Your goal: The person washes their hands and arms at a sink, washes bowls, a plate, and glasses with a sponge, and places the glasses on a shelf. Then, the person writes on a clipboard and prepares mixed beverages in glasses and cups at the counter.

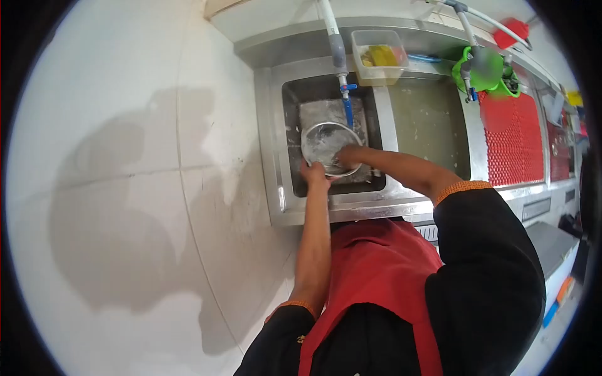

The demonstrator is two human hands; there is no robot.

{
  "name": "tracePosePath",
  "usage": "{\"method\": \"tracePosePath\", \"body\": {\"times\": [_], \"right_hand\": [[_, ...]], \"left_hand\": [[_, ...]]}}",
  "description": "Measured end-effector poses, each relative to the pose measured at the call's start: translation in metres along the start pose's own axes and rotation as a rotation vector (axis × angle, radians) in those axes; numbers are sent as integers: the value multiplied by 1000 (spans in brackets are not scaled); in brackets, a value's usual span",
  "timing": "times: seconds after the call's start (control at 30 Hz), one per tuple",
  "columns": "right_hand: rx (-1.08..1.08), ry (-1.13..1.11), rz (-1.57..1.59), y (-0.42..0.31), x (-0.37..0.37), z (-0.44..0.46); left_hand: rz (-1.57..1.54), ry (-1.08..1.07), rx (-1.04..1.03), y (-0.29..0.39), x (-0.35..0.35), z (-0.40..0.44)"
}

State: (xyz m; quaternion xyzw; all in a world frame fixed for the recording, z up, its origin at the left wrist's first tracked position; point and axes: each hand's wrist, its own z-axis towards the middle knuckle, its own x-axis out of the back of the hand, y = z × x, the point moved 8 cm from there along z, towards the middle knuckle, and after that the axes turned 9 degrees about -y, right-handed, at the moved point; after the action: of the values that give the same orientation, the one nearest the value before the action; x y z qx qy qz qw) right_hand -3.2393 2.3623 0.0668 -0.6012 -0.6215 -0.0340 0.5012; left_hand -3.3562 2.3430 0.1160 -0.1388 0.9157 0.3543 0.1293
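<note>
Metal bowl [304,143] sits in the left sink basin [374,119] below the blue hose [348,113]. Left hand [316,174] grips its rim; right hand [348,156] inside — grip hidden. Looks mid-work; remainder unclear. Bowl contents whitish, unclear. Next basin [473,138]: murky water [429,125] — plastic tub [384,79]: yellow items [380,56].

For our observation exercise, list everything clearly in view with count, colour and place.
Wall: 1, white, left side
Left basin: 1, grey, nearest the wall
Right basin: 1, grey, next along, cloudy water inside
Metal bowl: 1, silver, at the left basin
Taps: 2, grey-blue, one by the bowl, one further right
Plastic box: 1, clear, behind basins, yellow contents
Mat: at least 1, red, right of basins
Containers: about 2, green, behind the mat
Apron: 1, red, worn
Sleeves: 2, black, worn
Left hand: 1, bare, at the bowl's rim
Right hand: 1, bare, inside bowl
</note>
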Motion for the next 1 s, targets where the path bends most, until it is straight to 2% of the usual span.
{"method": "tracePosePath", "body": {"times": [0.03,0.07,0.13,0.2,0.27,0.3,0.33,0.37,0.4,0.43,0.47,0.5,0.53,0.57,0.63,0.67,0.7,0.77,0.8,0.87,0.9,0.97,1.0], "right_hand": [[-123,-102,-210,6,-8,2],[-84,-95,-225,-7,-4,12],[-170,458,-65,-12,34,28],[4,727,452,-37,30,46],[471,434,787,-76,39,65],[483,397,761,-74,47,54],[254,221,613,-63,44,47],[157,284,348,-56,51,29],[46,336,87,-48,58,11],[45,318,58,-40,50,14],[-91,553,144,-24,58,15],[-222,788,231,-13,62,10],[-206,1028,350,-19,68,0],[-199,1012,325,-18,66,-4],[44,834,421,-33,67,14],[156,752,478,-44,68,23],[262,680,545,-57,68,32],[458,564,680,-83,73,45],[228,543,322,-75,70,38],[32,399,-74,-75,79,17],[11,440,-50,-76,98,18],[-299,699,-135,-65,134,14],[-321,725,-111,-68,140,25]], "left_hand": [[-1,36,-17,-11,7,-13],[43,107,-88,-10,8,-20],[132,225,-174,12,-5,-33],[314,329,-127,47,-14,-48],[712,514,-252,67,35,3],[871,504,-354,92,21,-9],[1037,486,-455,114,-2,-32],[1008,497,-451,119,-13,-49],[1259,500,-538,129,-39,-65],[1508,497,-622,130,-61,-76],[1471,503,-621,130,-62,-85],[1606,325,-733,124,-74,-92],[1735,139,-842,108,-85,-98],[1706,151,-839,98,-82,-98],[1333,414,-914,106,-59,-104],[1133,510,-871,105,-51,-103],[1150,494,-881,109,-46,-93],[1032,706,-1071,132,-21,-88],[899,682,-753,136,5,-70],[901,529,-732,127,18,-55],[876,415,-714,127,20,-45],[713,291,-563,107,18,-35],[747,267,-571,111,13,-28]]}}
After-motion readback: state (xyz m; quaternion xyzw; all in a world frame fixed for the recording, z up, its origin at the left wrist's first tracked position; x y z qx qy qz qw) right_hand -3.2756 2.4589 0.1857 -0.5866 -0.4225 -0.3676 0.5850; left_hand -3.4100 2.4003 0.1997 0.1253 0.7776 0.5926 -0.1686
